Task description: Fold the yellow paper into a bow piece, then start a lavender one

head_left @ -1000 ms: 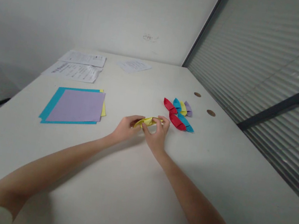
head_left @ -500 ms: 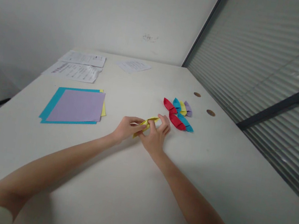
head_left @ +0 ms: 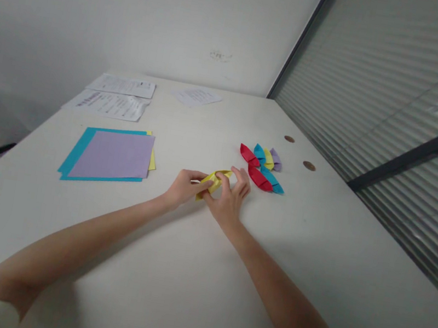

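Note:
Both hands meet over the middle of the white table (head_left: 169,267), pinching a small folded yellow paper piece (head_left: 212,180). My left hand (head_left: 184,186) grips its left end, fingers curled. My right hand (head_left: 230,199) holds its right side, thumb and forefinger closed on the fold, the other fingers raised. The paper is bent into a curved boat-like shape just above the table. Just right of my hands lies a cluster of finished folded pieces (head_left: 262,166) in red, blue, yellow and purple.
A stack of flat coloured sheets (head_left: 110,155), purple on top of blue and yellow, lies to the left. Printed white papers (head_left: 115,97) sit at the far left edge and another (head_left: 196,95) at the back. Two round cable holes (head_left: 309,165) are near the blinds on the right.
The yellow piece has gone from stretched out long between my hands to bent and drawn in. My hands have moved closer together and slightly nearer to me.

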`<state>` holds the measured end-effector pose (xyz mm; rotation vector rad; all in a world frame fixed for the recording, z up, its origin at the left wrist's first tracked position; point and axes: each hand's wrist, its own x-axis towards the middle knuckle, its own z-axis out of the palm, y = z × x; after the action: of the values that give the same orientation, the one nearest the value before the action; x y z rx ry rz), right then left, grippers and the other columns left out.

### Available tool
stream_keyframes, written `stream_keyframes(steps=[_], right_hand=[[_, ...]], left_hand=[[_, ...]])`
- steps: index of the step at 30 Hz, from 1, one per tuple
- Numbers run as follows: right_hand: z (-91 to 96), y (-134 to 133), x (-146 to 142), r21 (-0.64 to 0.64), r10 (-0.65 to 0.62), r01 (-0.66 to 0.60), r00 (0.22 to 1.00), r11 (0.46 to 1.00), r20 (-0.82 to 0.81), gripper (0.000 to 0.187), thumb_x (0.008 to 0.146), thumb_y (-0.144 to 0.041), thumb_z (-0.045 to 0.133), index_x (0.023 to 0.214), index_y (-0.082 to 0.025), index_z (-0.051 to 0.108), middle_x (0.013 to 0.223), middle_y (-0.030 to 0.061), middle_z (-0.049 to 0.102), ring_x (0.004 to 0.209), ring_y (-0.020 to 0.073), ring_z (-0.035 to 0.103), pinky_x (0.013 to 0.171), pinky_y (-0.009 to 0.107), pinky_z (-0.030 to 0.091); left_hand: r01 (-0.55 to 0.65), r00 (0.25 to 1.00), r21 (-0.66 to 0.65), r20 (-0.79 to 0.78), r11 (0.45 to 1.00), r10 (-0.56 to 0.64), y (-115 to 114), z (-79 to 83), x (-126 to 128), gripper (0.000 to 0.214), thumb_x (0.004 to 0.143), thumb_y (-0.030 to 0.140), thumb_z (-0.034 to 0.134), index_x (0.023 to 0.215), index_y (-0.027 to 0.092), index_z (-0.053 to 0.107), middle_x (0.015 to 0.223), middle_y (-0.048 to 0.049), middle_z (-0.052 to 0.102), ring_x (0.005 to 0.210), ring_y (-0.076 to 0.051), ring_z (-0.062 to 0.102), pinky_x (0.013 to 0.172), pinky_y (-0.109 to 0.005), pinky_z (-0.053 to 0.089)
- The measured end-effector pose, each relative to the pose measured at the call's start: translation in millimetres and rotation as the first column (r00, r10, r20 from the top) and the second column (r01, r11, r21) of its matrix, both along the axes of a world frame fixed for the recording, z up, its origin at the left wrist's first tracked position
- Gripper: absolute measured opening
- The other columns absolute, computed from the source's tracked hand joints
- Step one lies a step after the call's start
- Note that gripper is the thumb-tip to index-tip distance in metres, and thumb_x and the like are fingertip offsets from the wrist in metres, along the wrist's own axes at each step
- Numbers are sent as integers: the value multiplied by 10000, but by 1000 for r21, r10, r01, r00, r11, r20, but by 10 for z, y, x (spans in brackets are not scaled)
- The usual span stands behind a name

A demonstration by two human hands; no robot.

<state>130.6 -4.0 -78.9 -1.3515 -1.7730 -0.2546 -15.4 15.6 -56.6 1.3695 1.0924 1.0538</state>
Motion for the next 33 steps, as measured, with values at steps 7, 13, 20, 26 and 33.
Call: stream_keyframes(steps=[7,13,20,26,33], right_hand=[[16,215,265,-149,387,-398,917,905,-100,173,879,-262,543,881,-231,713,1216,83,554,1195,242,510,1017,420,391],[-148,362,310,-411,438,-442,892,797,-110,61,801,-172,663,775,-204,708,827,25,689,790,165,628,764,319,426],[-110,352,330,-473,381,-371,921,800,-79,43,796,-186,687,772,-206,717,803,12,690,762,154,631,766,324,394],[-141,335,340,-435,436,-418,898,798,-63,92,780,-189,706,857,-233,729,994,31,655,936,187,598,851,352,409],[-145,314,355,-473,352,-299,936,829,25,132,778,-280,724,907,-268,747,1040,33,658,1000,243,504,886,411,377]], left_hand=[[273,951,-101,-121,957,-284,285,14,-300,495,612,473,803,935,146,618,692,-32,692,578,-127,598,544,-237,435],[319,892,82,-362,944,-270,415,-86,-461,221,683,323,703,783,158,594,798,-34,687,702,-135,626,640,-245,477],[417,756,243,-627,876,-186,422,-165,-455,147,727,238,600,765,165,722,815,-49,691,722,-146,607,659,-239,455],[413,726,258,-672,873,-144,393,-142,-458,126,733,210,627,761,179,746,874,-41,708,722,-142,627,687,-234,473],[448,587,245,-806,860,-76,399,-138,-470,133,774,257,655,841,229,767,1202,-36,652,898,-182,650,841,-302,471]])
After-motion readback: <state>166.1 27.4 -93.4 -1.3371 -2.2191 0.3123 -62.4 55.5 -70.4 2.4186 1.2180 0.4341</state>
